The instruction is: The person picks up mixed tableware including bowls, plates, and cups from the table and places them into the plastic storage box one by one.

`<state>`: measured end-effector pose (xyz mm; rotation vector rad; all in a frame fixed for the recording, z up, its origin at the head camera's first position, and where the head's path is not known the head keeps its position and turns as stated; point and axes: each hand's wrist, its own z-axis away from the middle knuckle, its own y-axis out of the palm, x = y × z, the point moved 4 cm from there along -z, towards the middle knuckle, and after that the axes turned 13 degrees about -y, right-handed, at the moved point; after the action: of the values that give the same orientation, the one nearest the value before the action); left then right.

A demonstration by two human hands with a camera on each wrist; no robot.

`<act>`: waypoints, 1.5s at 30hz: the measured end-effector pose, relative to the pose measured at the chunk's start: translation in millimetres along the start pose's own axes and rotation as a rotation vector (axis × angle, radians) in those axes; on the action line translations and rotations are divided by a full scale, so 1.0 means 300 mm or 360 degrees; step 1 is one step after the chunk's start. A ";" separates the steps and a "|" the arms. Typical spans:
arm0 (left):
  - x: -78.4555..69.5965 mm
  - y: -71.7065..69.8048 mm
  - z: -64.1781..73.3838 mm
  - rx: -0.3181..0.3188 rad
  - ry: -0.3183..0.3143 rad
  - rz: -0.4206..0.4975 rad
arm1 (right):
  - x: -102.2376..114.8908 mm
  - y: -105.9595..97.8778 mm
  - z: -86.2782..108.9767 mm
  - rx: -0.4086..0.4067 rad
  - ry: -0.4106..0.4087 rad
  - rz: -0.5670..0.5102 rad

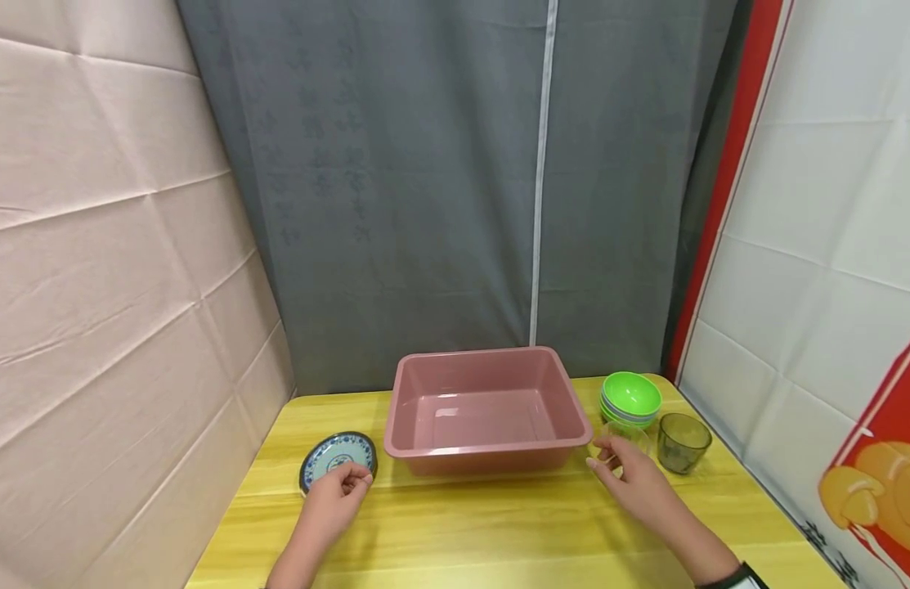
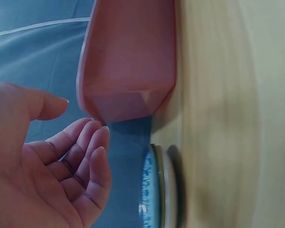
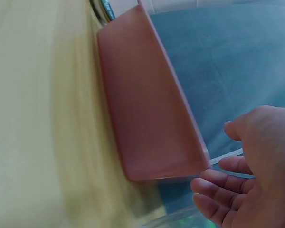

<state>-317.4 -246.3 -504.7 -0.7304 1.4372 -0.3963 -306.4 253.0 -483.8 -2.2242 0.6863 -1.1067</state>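
Observation:
A pink plastic basin (image 1: 491, 460) stands on the wooden table. My left hand (image 1: 338, 495), fingers loosely bent and holding nothing, is over the near edge of a small stack of plates (image 1: 328, 451); the top plate has a blue-patterned rim. In the left wrist view that hand (image 2: 61, 166) is apart from the plates (image 2: 152, 190), its fingertips close to the basin's corner. My right hand (image 1: 634, 483) is by the basin's near right corner, holding nothing, fingers relaxed. Whether its fingertips (image 3: 197, 186) touch the basin (image 3: 147, 104) I cannot tell. A clear glass (image 1: 637, 435) is partly hidden behind this hand.
Stacked bowls, the top one bright green (image 1: 631, 394), stand at the back right. A dark tinted glass (image 1: 683, 446) is right of the clear one. A grey curtain (image 1: 425, 204) hangs behind the table, with cloth walls on both sides.

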 end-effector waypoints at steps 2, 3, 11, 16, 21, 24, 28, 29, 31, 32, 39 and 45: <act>0.009 0.014 0.006 0.0013 -0.0025 0.0011 | -0.012 0.020 0.018 0.0026 0.0060 -0.0033; 0.012 0.017 0.008 0.0020 -0.0037 0.0019 | -0.016 0.029 0.024 0.0039 0.0079 -0.0050; 0.066 -0.046 -0.058 -0.0057 -0.0104 0.0087 | -0.008 0.076 0.046 0.0103 0.0197 -0.0128; 0.131 -0.129 -0.149 -0.0238 -0.0215 -0.0068 | 0.001 0.099 0.053 0.0152 0.0236 -0.0157; 0.212 -0.166 -0.244 -0.0279 -0.0443 -0.0324 | 0.006 0.117 0.059 0.0176 0.0211 -0.0177; 0.301 -0.159 -0.306 -0.0281 -0.0517 -0.0419 | 0.007 0.126 0.063 0.0194 0.0184 -0.0184; 0.341 -0.158 -0.320 -0.0240 -0.0548 -0.0444 | 0.005 0.133 0.073 0.0203 0.0158 -0.0192; 0.336 -0.160 -0.313 -0.0249 -0.0537 -0.0448 | 0.006 0.134 0.075 0.0203 0.0152 -0.0198; 0.298 -0.171 -0.283 -0.0225 -0.0551 -0.0446 | 0.006 0.135 0.082 0.0207 0.0152 -0.0209; 0.291 -0.173 -0.276 -0.0225 -0.0556 -0.0446 | 0.006 0.136 0.085 0.0212 0.0151 -0.0221; 0.295 -0.168 -0.270 -0.0225 -0.0541 -0.0455 | 0.008 0.149 0.100 0.0251 0.0104 -0.0265; 0.301 -0.170 -0.265 -0.0239 -0.0529 -0.0428 | 0.020 0.148 0.106 0.0281 0.0090 -0.0258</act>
<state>-375.0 -359.3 -536.3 -1.0644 1.0654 -0.3557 -285.6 225.4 -526.4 -2.1329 0.4185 -1.2630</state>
